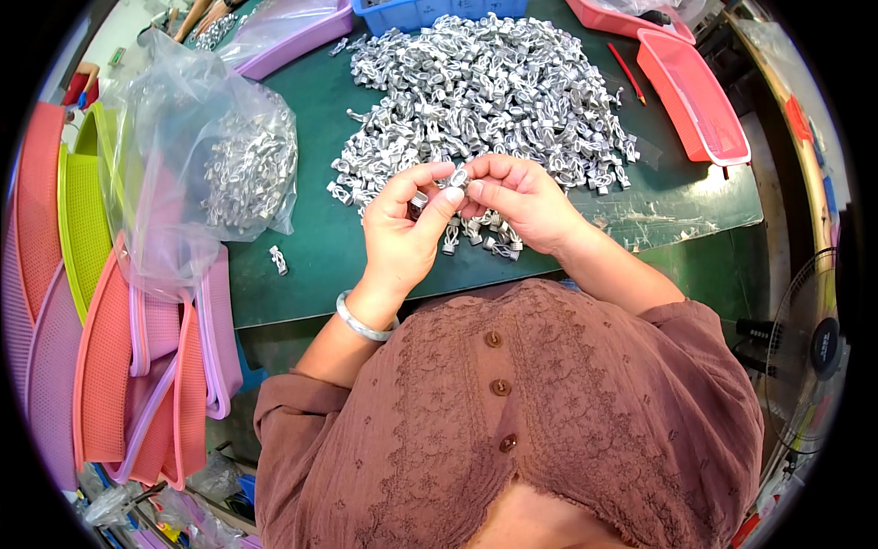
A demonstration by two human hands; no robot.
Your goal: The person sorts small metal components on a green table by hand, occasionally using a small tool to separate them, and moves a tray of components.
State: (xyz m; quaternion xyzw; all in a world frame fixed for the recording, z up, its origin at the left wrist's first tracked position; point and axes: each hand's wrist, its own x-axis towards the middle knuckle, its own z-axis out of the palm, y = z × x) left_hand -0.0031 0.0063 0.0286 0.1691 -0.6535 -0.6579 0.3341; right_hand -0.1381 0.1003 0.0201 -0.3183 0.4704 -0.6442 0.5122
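Both hands raised together just above the near edge of the dark green worktop (302, 274), fingertips meeting over one small silvery metal clip (458, 177). Left hand (402, 233) curled, thumb and forefinger pinching the clip from the left, with what looks like a second small silvery piece (420, 199) tucked against the fingers; a pale bangle (364, 322) round the wrist. Right hand (517, 201) closed on the same clip from the right, fingers bent over it. Clip held in the air between the two hands, clear of the worktop, near the front fringe of the heap.

Behind the hands, a broad heap of like silvery metal clips (494, 91) spread across the middle of the worktop; a few loose ones (485, 236) lying directly beneath the hands. One stray clip (278, 260) alone to the left, near a clear plastic bag (197, 156) partly filled with more clips and slumped over the worktop's left edge. Stacked mesh plastic trays in pink, salmon and lime green (101, 357) leaning at far left. A red-pink plastic tray (695, 101) at the right end of the worktop, a red pencil-like stick (626, 73) just beside it. A blue plastic crate (421, 11) and a lilac tray (293, 37) at the far edge. A small black fan (809, 352) low at right.
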